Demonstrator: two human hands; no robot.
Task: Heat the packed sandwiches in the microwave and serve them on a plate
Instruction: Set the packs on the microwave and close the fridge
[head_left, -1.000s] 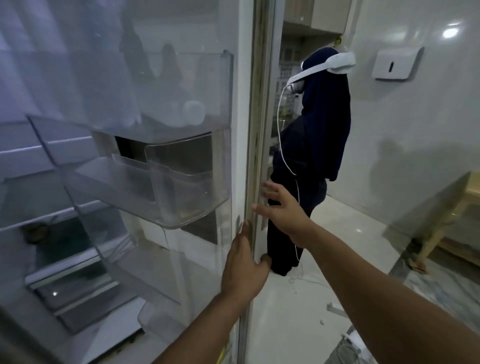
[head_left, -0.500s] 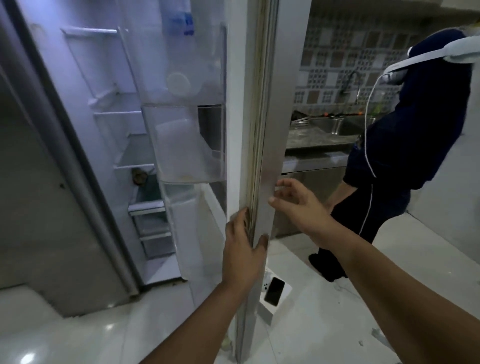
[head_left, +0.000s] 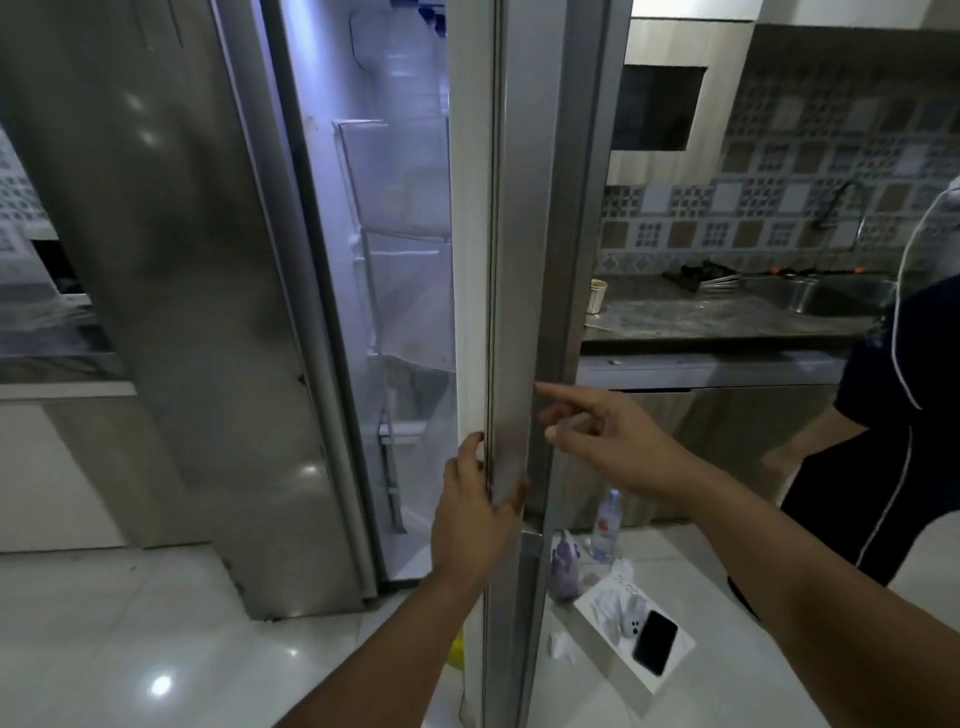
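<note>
I stand at a steel fridge whose right door (head_left: 524, 260) is seen edge-on and nearly closed, leaving a narrow lit gap with clear door shelves (head_left: 405, 249) inside. My left hand (head_left: 478, 514) grips the door's edge at waist height, fingers wrapped round it. My right hand (head_left: 602, 436) hovers just right of the door, fingers spread, fingertips at the steel face, holding nothing. No sandwiches, plate or microwave can be seen.
Another person in dark clothes (head_left: 893, 415) stands at the right by the sink (head_left: 831, 296). A dark counter (head_left: 701, 322) holds a cup (head_left: 597, 296). On the floor beside the door lie a water bottle (head_left: 607, 525), a white box (head_left: 613, 629) and a phone (head_left: 654, 642).
The fridge door has swung much further shut, narrowing the view of the inside. My left hand stays on its edge; my right hand has come off the door's face slightly.
</note>
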